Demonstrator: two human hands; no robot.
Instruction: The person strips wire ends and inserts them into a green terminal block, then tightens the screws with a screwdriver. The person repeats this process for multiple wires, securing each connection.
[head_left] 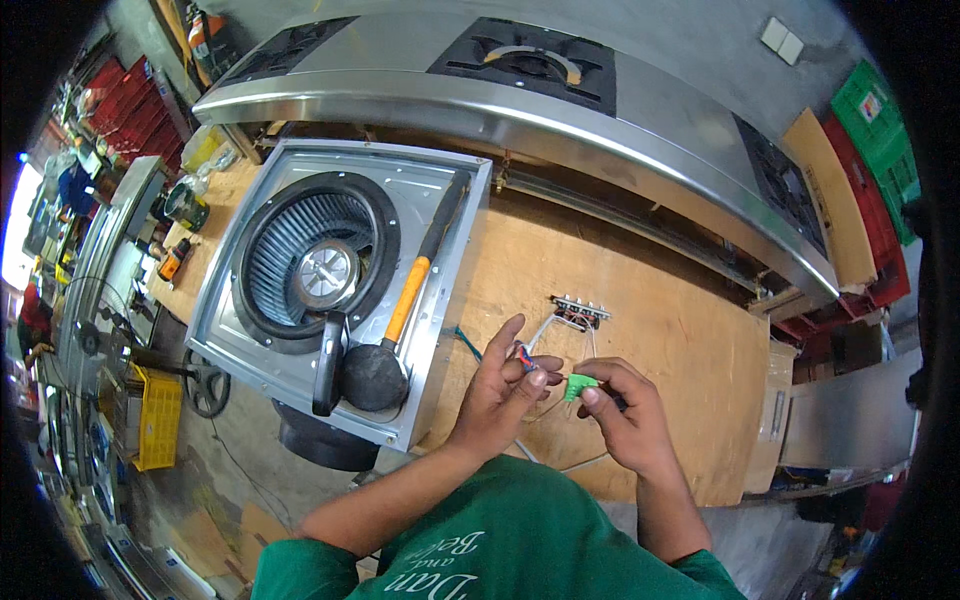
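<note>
A small bright green piece (580, 385) sits just above the near edge of a wooden tabletop (690, 420), pinched between the thumb and forefinger of the right hand (630, 415); its exact kind is too small to tell. At its ten o'clock, near but apart, the left hand (495, 400) pinches a cluster of red and blue wires (525, 357) between thumb and fingers, its forefinger stretched outward. At twelve o'clock from the green piece, a dark terminal strip (580, 312) with pale metal parts lies on the wood, thin leads running from it toward the hands. Between nine and ten o'clock stands a grey metal housing (420, 180) with a round blower wheel (275, 255) set inside a black ring. A mallet (375, 380) with an orange-and-black handle lies on that housing, its black head at nine o'clock. Farther off at twelve, a steel cooktop (500, 118) spans the view; green crates (875, 130) rest toward two o'clock.
</note>
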